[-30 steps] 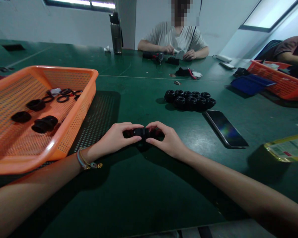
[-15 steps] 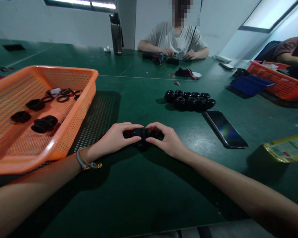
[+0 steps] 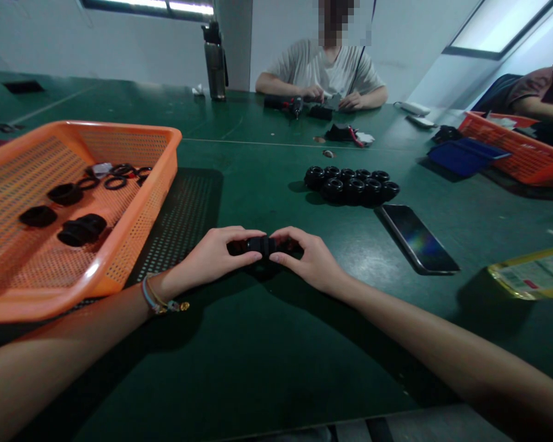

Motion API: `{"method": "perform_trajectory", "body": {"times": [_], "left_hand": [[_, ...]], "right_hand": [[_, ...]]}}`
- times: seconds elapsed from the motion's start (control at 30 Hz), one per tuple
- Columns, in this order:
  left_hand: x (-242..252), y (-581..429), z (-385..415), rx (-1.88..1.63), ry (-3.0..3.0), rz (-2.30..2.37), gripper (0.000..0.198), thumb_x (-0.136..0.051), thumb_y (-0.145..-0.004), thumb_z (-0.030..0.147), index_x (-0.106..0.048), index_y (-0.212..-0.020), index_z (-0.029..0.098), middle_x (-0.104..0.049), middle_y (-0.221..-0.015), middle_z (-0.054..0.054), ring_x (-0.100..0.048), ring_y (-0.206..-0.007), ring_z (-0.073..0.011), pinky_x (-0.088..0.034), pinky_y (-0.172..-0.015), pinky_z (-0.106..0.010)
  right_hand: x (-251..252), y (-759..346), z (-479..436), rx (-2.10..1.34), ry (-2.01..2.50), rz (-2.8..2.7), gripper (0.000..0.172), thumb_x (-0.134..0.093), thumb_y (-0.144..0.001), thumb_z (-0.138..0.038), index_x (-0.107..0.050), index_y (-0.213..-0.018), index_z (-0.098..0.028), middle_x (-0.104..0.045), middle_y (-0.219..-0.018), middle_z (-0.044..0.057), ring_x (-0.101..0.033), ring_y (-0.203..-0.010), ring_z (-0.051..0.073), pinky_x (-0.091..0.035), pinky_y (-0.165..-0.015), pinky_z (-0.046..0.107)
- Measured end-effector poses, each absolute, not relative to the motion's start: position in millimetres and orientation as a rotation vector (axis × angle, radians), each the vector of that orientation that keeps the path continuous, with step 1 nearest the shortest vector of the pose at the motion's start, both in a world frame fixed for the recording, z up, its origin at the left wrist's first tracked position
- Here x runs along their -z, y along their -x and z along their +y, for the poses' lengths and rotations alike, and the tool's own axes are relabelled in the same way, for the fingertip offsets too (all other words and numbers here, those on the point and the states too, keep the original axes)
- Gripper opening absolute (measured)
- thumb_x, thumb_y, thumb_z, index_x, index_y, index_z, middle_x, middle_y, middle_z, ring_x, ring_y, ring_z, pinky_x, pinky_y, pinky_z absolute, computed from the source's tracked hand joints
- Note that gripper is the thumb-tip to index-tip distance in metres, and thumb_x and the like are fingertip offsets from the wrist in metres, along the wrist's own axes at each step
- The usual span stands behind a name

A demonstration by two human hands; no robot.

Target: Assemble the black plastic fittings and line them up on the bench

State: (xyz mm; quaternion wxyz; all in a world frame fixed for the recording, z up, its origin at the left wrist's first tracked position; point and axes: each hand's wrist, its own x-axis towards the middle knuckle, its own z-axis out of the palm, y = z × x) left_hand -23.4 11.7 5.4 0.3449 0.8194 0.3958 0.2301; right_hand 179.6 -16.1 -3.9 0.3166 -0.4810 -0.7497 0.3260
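Between my two hands, just above the green table, is a black ribbed cylindrical fitting (image 3: pixel 262 245). My left hand (image 3: pixel 219 255) pinches its left end between thumb and fingers. On the other end, the thumb and fingers of my right hand (image 3: pixel 311 258) are closed in the same way. The fingers cover parts of the piece, so its full shape is hidden. Farther off, right of centre, several similar black round fittings (image 3: pixel 354 186) stand packed together in two rows. Loose black rings (image 3: pixel 115 183) and thicker black parts (image 3: pixel 80 230) lie in the orange basket at my left.
The orange basket (image 3: pixel 133 245) stands beside my left forearm. A phone (image 3: pixel 417 239) and a yellow-edged box (image 3: pixel 534 273) lie at the right. Farther back are a blue tray (image 3: pixel 465 156), another orange basket (image 3: pixel 511 156), a bottle (image 3: pixel 215 64), a power drill (image 3: pixel 286 104) and a seated person (image 3: pixel 322 73).
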Motion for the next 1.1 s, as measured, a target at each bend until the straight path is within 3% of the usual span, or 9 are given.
{"method": "perform_trajectory", "body": {"times": [1.1], "left_hand": [[-3.9,23.6,11.3,-0.609,-2.121,1.009,0.04,-0.06,-0.076,0.035,-0.065,-0.111,0.016,-0.067,-0.091,-0.005,-0.061,-0.082,-0.018,-0.046,-0.075,-0.028]], "right_hand": [[3.7,-179.3,-16.5,-0.779,1.246,-2.003,0.004,-0.061,-0.08,-0.019,-0.059,-0.083,-0.018,-0.062,-0.092,0.005,-0.058,-0.085,0.016,-0.047,-0.075,0.032]]}}
